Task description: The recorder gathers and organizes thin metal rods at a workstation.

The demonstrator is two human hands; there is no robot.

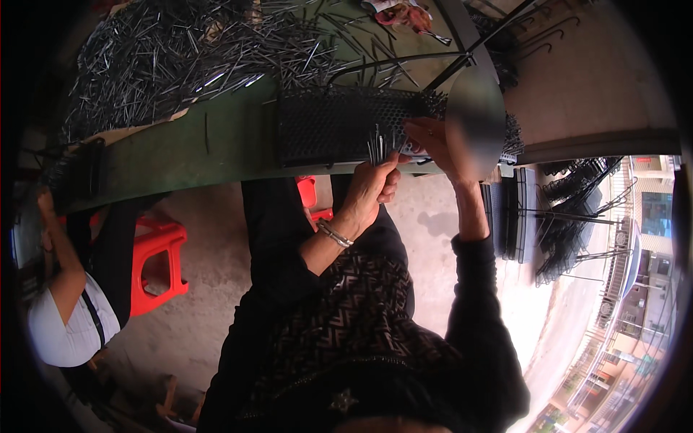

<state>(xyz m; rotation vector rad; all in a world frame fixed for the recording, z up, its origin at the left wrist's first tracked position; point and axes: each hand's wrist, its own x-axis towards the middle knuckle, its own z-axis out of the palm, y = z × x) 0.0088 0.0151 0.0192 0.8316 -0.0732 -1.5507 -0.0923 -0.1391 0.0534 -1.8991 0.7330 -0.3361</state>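
My left hand (372, 186) is closed round a bunch of thin metal rods (375, 146), their ends sticking up past the fingers. It is just off the front edge of a black perforated rack (325, 126). Close beside it, over the rack's right part, my right hand (437, 148) has its fingers bent and drawn together. Whatever those fingers pinch is too small to make out. Many rods stand upright in the rack's right end (514, 137). A blurred oval hides part of the rack beside my right hand.
A large heap of loose dark rods (180, 58) covers the far left of the green table (166, 155). A crumpled reddish cloth (401, 14) lies at the back. Racks with hooked wires (577, 209) stand right. A person in white (76, 325) works at left near a red stool (159, 263).
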